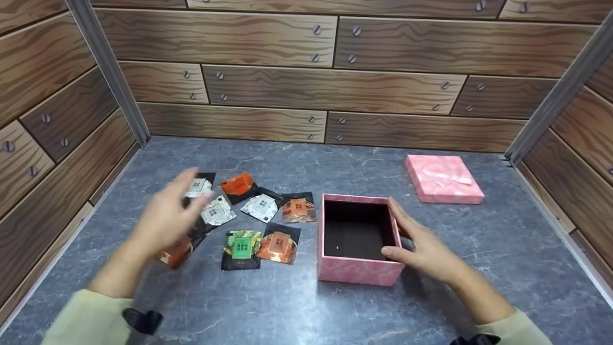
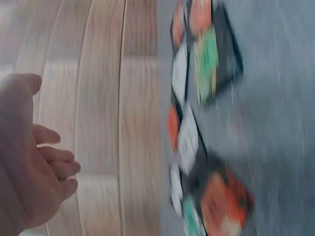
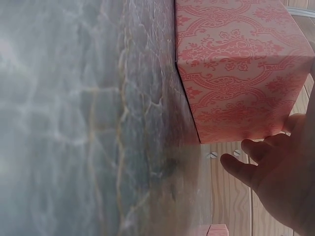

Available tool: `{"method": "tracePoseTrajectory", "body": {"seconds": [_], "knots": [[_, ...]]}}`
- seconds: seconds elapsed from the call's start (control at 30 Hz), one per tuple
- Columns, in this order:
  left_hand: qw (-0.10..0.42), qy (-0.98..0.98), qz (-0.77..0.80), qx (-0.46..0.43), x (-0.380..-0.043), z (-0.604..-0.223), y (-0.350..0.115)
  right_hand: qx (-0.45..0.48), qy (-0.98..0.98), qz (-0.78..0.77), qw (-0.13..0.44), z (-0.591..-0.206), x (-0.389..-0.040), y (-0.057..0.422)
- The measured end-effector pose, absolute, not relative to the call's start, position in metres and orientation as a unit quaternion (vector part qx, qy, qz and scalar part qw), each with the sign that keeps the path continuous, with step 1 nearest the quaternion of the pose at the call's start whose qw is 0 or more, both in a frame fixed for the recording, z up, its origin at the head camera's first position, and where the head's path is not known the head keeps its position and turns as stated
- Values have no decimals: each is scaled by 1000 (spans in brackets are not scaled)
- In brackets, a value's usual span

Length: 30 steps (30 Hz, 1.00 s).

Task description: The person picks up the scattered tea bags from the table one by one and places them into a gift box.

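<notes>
My left hand [image 1: 167, 215] is raised over the left end of a loose group of flat black sachets, its fingers apart and holding nothing. Among them are a green-labelled sachet [image 1: 242, 249], an orange-labelled sachet [image 1: 279, 244] and a white-labelled sachet [image 1: 262, 205]. Partly covered by the hand and forearm is another orange sachet [image 1: 175, 251]. My right hand [image 1: 426, 249] holds the right wall of an open pink box [image 1: 359, 270], thumb over the rim and fingers along the outside. The box's dark inside shows no sachets. Its patterned outer wall [image 3: 241, 88] appears in the right wrist view.
A pink square lid [image 1: 445, 179] with a bow lies at the back right of the grey marbled tabletop [image 1: 268, 306]. Wood-patterned panels [image 1: 268, 86] enclose the back and both sides.
</notes>
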<state>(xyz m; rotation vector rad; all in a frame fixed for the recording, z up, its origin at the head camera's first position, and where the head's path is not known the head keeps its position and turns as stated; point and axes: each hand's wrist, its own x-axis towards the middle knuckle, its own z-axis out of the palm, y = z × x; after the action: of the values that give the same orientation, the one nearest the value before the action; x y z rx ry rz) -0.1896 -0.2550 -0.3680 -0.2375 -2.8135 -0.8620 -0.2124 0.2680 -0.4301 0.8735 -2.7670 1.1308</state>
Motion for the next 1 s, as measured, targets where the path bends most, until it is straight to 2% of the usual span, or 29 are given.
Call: {"method": "tracePoseTrajectory", "body": {"seconds": [0.23, 0.53, 1.0], "knots": [[107, -940, -323, -27, -198, -393, -325, 282, -882, 378, 10, -432, -212, 268], [92, -913, -396, 34, -209, -435, -362, 279, -872, 402, 3, -433, -212, 267], [-20, -905, -423, 25, -233, -455, -375, 273, -874, 403, 4, -435, -212, 267]]}}
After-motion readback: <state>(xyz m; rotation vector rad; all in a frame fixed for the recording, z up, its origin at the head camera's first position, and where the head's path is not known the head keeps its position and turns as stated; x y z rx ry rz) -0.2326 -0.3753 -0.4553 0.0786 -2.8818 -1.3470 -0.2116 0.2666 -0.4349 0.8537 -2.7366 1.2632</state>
